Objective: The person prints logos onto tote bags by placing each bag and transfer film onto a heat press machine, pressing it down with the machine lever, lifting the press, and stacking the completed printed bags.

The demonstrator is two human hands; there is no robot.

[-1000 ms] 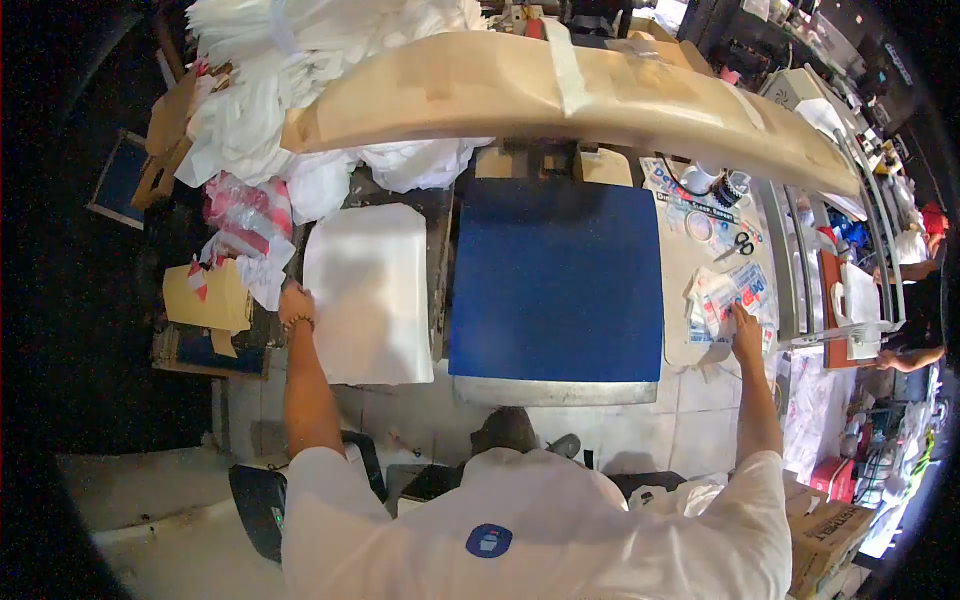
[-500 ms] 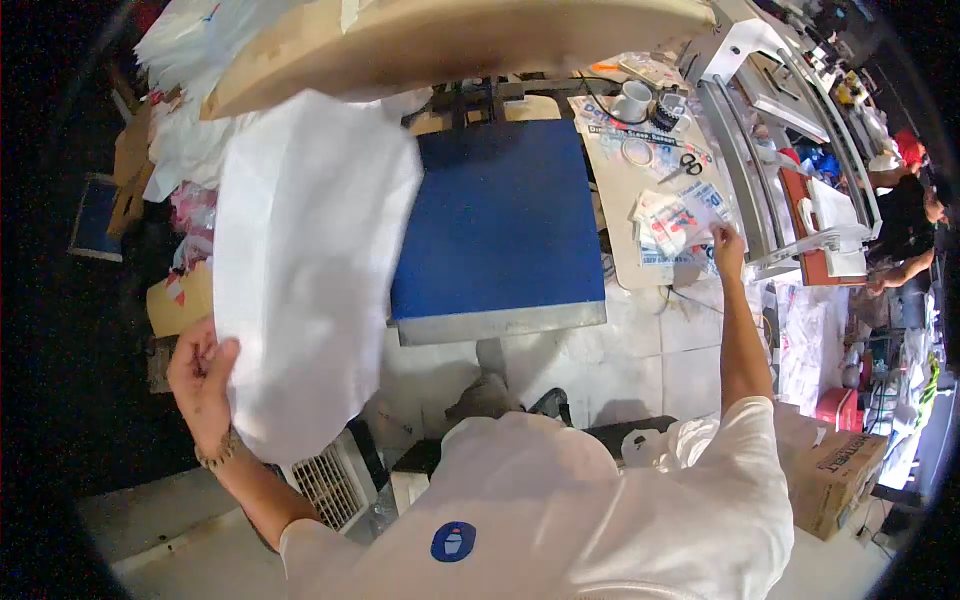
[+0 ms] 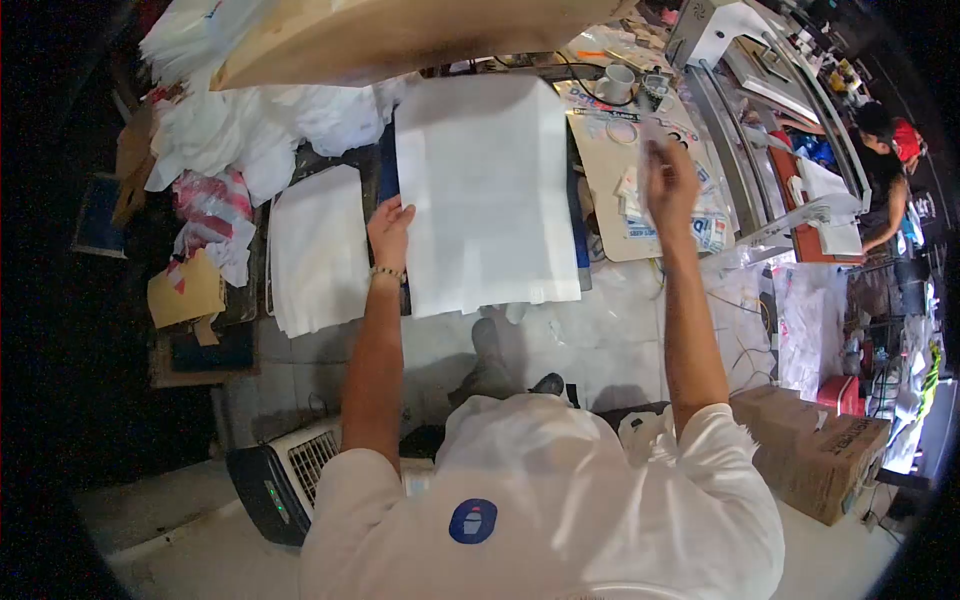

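A white fabric-like sheet (image 3: 490, 200) lies over the blue flat plate (image 3: 582, 220), whose sides show past it. My left hand (image 3: 390, 238) pinches the sheet's left edge. Raised above the tan board (image 3: 625, 245), my right hand (image 3: 672, 190) is closed on a thin translucent film (image 3: 652, 165), seen edge-on and blurred. Below that hand, printed film pieces (image 3: 708, 232) lie on the board. Left of the plate rests a stack of similar white sheets (image 3: 318, 250).
A cardboard flap (image 3: 420, 45) overhangs the far side. On the board stand a white mug (image 3: 615, 83) and a tape roll (image 3: 621, 131). A metal-framed machine (image 3: 740, 150) is at right, with a person (image 3: 882, 180) beyond it. A cardboard box (image 3: 810, 450) sits lower right.
The white sheet has moved right, from beside the blue plate onto it, with my left hand. My right hand has risen from the printed films, lifting a film piece.
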